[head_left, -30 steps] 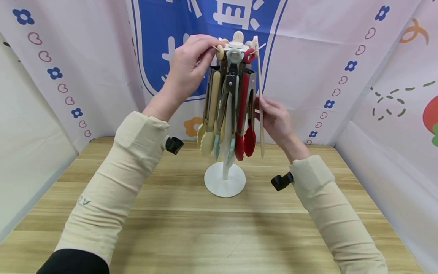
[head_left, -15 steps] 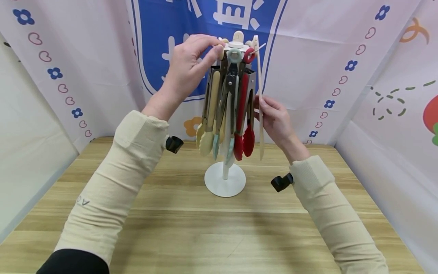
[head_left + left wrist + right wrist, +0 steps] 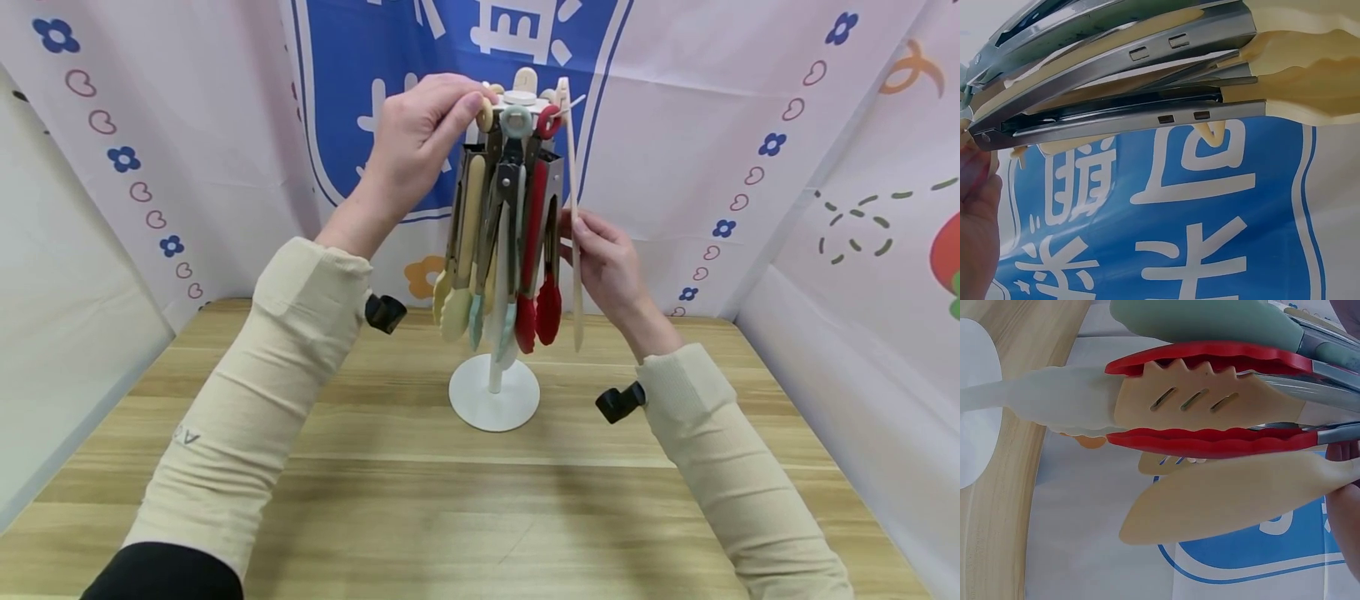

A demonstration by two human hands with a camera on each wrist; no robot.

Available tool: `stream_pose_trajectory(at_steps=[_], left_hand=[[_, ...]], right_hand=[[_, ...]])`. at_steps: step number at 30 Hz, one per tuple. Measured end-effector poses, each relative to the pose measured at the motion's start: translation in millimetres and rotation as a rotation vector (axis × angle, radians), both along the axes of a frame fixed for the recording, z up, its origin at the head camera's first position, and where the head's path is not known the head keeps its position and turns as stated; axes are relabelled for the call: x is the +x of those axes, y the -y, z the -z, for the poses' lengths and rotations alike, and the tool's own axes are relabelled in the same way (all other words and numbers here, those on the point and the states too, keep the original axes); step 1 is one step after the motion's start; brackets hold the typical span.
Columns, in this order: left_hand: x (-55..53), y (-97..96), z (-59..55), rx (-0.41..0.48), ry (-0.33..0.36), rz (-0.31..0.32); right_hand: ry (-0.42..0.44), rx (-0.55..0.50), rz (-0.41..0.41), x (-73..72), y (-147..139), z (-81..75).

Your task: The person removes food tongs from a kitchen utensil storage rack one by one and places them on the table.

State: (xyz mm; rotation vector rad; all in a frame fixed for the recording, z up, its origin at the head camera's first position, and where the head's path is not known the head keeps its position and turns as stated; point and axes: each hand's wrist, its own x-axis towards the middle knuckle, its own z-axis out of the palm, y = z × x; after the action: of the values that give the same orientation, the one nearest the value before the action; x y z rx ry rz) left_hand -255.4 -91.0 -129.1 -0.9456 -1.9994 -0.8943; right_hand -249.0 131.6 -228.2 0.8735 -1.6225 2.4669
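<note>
A white utensil stand [image 3: 494, 396] stands upright on the table, with several tongs hanging from its round top. Cream-yellow tongs [image 3: 472, 217] hang at the left, pale green tongs [image 3: 514, 183] in front and red tongs [image 3: 535, 225] at the right. My left hand [image 3: 416, 142] pinches the edge of the stand's top, beside the yellow tongs' ring; its fingertips are partly hidden. At the right hangs a beige spatula [image 3: 573, 275], whose broad blade shows in the right wrist view. My right hand [image 3: 609, 258] pinches its handle, thumb in front, other fingers partly hidden behind.
Among the red tongs, the right wrist view shows a slotted beige utensil [image 3: 1204, 400] with a toothed edge. The wooden table [image 3: 420, 500] reaches back to a printed cloth backdrop [image 3: 675, 108]. Black wrist cameras [image 3: 386, 313] sit on both sleeves.
My left thumb first came down over the yellow tongs' ring, then lifted, so the ring shows again. The hanging tongs swayed slightly. My right hand has kept its grip.
</note>
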Motion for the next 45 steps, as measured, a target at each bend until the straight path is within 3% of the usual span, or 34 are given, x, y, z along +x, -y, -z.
stream_pose_trajectory(at_steps=[5, 11, 15, 30, 38, 45], left_hand=[[-3.7, 1.2, 0.6, 0.011, 0.000, 0.044], [-9.4, 3.8, 1.1, 0.008, -0.088, 0.103], [-11.7, 4.7, 0.7, 0.003, -0.097, 0.119], [-13.4, 4.1, -0.8, 0.010, 0.036, 0.031], [-16.9, 4.5, 0.6, 0.019, 0.049, 0.035], [-4.2, -0.7, -3.1, 0.032, 0.136, 0.001]], right_hand=[[-0.027, -0.010, -0.015, 2.2, 0, 1.6], [-0.019, -0.013, 0.005, 5.6, 1, 2.4], [-0.028, -0.011, 0.004, 9.1, 3, 2.4], [-0.071, 0.008, 0.034, 19.3, 17, 5.5], [-0.084, 0.048, 0.069, 20.3, 18, 7.0], [-0.066, 0.054, 0.041, 15.6, 15, 7.9]])
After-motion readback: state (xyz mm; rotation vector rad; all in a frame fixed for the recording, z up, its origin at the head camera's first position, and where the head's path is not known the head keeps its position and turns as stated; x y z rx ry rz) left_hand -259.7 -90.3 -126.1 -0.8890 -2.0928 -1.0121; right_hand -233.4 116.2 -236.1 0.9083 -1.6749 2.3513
